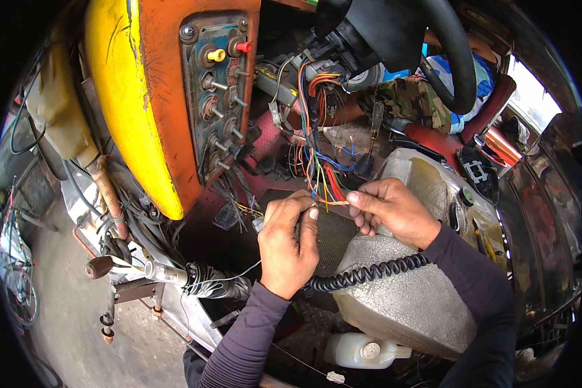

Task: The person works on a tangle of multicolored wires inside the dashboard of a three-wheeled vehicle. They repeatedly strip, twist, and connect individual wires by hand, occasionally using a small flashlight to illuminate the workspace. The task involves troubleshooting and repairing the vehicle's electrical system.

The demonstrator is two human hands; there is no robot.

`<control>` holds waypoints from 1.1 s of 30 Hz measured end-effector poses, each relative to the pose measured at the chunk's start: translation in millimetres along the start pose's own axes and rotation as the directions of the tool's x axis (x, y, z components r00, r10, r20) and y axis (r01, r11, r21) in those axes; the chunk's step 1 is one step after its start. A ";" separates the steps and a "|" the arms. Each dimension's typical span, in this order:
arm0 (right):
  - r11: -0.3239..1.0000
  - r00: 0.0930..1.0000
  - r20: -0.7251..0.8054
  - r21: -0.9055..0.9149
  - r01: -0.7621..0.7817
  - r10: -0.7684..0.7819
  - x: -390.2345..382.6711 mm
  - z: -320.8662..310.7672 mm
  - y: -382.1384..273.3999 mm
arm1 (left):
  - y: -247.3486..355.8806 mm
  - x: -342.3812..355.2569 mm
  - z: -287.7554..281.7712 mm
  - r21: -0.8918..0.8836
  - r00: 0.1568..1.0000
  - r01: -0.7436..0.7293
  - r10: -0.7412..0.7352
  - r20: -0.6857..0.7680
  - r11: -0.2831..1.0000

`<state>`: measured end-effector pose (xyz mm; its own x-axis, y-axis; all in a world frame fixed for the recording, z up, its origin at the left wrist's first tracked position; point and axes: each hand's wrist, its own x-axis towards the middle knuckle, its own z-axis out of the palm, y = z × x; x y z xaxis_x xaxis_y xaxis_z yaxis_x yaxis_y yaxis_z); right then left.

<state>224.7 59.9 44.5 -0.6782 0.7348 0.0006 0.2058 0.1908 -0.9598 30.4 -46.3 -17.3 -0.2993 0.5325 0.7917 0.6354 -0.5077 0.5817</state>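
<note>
An orange-and-yellow panel (pixel 163 84) carries metal toggle switches (pixel 219 85). Beyond the black steering wheel (pixel 460 58) is a person in camouflage (pixel 412 100). A coiled black cord (pixel 370 273) crosses a silvery cover (pixel 410 310), near a translucent jug (pixel 357 351); a bicycle (pixel 21 291) stands far left.

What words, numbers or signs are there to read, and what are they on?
No words or numbers are clear enough to read.
Black piece at right: a white emblem of crossing lines, no clear letters.
Switch panel: any marks are too worn or small to read.
Dark bar: yellow marks, too small to read.
</note>
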 end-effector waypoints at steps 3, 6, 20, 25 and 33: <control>1.000 1.000 -0.008 -0.001 -0.003 0.003 1.6 -1.0 2.0 | -1.5 0.2 -0.5 0.012 1.000 0.001 -0.001 -0.003 1.000; 1.000 1.000 -0.021 -0.005 0.001 -0.001 2.4 -1.8 3.5 | -3.2 0.1 -0.6 -0.003 1.000 0.010 -0.010 -0.009 1.000; 1.000 0.999 -0.032 -0.008 0.021 -0.021 1.3 -1.0 1.8 | -10.3 -0.3 -0.8 0.039 0.995 -0.040 0.043 -0.085 0.998; 1.000 0.999 -0.030 -0.001 0.024 -0.024 1.6 -0.9 2.1 | -11.0 1.0 -2.6 0.054 0.989 -0.057 0.064 -0.135 0.997; 1.000 0.999 -0.035 -0.009 0.025 -0.025 1.3 -0.5 1.9 | -8.4 -1.8 -9.9 0.017 0.988 0.138 -0.136 -0.078 0.990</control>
<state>224.6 61.6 42.9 -0.6581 0.7522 0.0344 0.1954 0.2147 -0.9569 18.5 -49.8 -21.8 -0.4375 0.5423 0.7173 0.6004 -0.4176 0.6820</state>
